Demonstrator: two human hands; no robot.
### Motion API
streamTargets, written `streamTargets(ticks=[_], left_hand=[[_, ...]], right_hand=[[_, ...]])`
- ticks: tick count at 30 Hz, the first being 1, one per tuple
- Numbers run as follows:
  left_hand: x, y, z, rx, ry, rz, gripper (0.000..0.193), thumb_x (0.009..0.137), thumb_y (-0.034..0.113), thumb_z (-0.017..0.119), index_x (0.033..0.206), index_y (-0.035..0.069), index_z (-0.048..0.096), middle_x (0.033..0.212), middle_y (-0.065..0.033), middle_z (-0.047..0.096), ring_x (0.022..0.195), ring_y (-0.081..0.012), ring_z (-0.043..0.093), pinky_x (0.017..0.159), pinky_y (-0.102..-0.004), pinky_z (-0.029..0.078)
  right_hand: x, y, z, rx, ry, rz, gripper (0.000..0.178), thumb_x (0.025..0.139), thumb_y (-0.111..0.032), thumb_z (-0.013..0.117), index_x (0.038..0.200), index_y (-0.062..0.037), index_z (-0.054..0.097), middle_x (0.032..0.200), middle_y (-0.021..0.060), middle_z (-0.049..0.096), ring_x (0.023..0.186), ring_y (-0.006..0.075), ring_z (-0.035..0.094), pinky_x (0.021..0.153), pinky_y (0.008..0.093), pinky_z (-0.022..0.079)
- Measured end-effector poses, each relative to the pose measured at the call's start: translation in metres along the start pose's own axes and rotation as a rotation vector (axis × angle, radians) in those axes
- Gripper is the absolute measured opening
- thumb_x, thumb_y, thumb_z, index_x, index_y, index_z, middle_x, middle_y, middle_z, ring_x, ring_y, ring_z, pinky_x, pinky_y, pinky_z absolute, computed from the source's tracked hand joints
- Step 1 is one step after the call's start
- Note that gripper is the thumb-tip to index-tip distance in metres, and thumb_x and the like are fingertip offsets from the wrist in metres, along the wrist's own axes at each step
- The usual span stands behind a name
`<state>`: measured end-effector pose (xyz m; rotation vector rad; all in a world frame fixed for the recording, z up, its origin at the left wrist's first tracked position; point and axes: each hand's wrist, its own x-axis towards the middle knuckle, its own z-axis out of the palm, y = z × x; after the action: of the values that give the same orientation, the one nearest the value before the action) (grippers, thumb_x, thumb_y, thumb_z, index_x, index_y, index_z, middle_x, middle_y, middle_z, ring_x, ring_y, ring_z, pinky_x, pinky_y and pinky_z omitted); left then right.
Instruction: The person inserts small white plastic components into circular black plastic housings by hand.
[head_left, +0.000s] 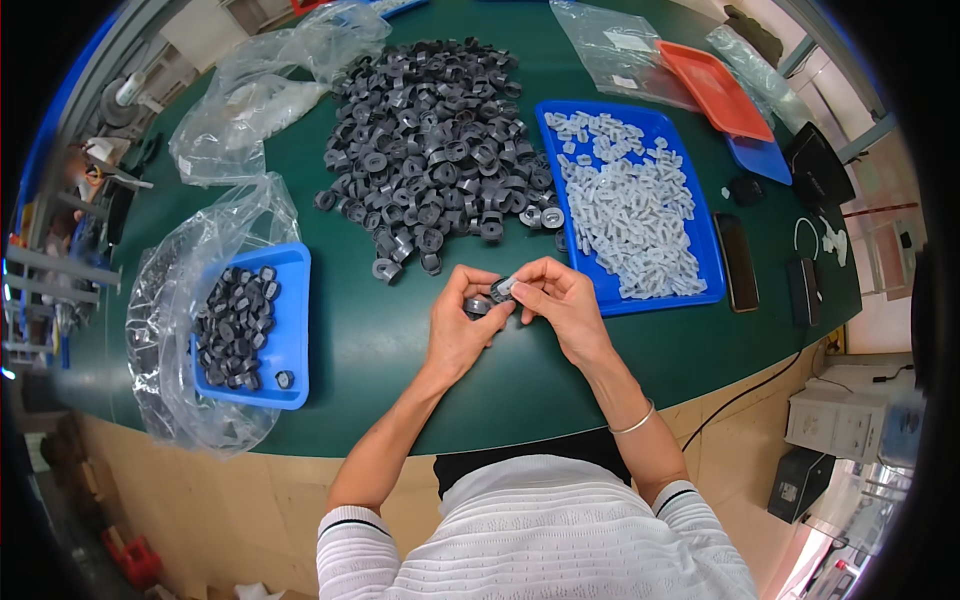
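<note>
My left hand (pixel 457 328) is closed around a dark grey plastic part (pixel 478 306), with another similar part (pixel 497 292) between its fingertips. My right hand (pixel 568 310) meets it there, thumb and finger pinching a small whitish plastic piece (pixel 508 285) against the grey part. The fingers partly cover where the two pieces touch. Just beyond my hands lies a big heap of dark grey ring-shaped parts (pixel 430 150). To the right, a blue tray (pixel 655 304) holds a spread of small whitish plastic pieces (pixel 635 225).
At left, a blue tray (pixel 300 330) holding dark grey parts (pixel 235 330) sits partly under a clear plastic bag (pixel 165 310). Another clear bag (pixel 240 120) lies farther back. At right are a phone (pixel 738 262), a red tray (pixel 715 90) and a black cable (pixel 740 395).
</note>
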<state>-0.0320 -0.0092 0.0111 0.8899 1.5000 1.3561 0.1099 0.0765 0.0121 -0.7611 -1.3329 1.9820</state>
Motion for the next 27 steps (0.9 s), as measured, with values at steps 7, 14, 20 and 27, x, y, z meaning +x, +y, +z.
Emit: streamTargets(ticks=[7,14,20,27], left_hand=[[0.001,-0.001,-0.005,-0.226,-0.075,-0.088,0.033,0.088,0.005,0.066,0.118,0.0,0.054,0.094,-0.0091,0.065,0.073,-0.0125,0.063,0.05,-0.022,0.05],[0.002,0.0,-0.02,-0.338,-0.176,-0.175,0.034,0.097,0.011,0.055,0.13,0.0,0.055,0.104,-0.0109,0.065,0.088,-0.0161,0.066,0.058,-0.0239,0.054],[0.001,0.005,-0.014,-0.367,-0.056,-0.156,0.036,0.095,0.004,0.055,0.13,-0.002,0.052,0.117,-0.0147,0.064,0.098,-0.0202,0.067,0.07,-0.0258,0.058],[-0.003,0.004,-0.013,-0.354,-0.034,-0.131,0.03,0.094,0.0,0.055,0.123,-0.003,0.053,0.114,-0.0152,0.065,0.099,-0.0215,0.067,0.075,-0.026,0.059]], right_hand=[[0.002,0.005,0.004,-0.019,-0.004,0.017,0.012,0.091,-0.008,0.065,0.096,0.0016,0.061,0.087,0.0078,0.066,0.07,0.0081,0.061,0.053,0.0212,0.05],[0.003,0.006,0.001,-0.027,0.066,0.045,0.011,0.092,-0.008,0.064,0.096,0.0012,0.06,0.088,0.0066,0.066,0.074,0.0094,0.063,0.057,0.0227,0.054],[0.003,0.004,0.004,-0.08,0.045,0.044,0.012,0.091,-0.008,0.066,0.093,0.0018,0.06,0.087,0.0058,0.065,0.074,0.0092,0.063,0.055,0.0227,0.053],[0.003,0.005,0.005,-0.188,0.047,0.002,0.014,0.089,-0.011,0.067,0.088,0.0021,0.06,0.077,0.0065,0.067,0.065,0.0081,0.063,0.048,0.0223,0.047]])
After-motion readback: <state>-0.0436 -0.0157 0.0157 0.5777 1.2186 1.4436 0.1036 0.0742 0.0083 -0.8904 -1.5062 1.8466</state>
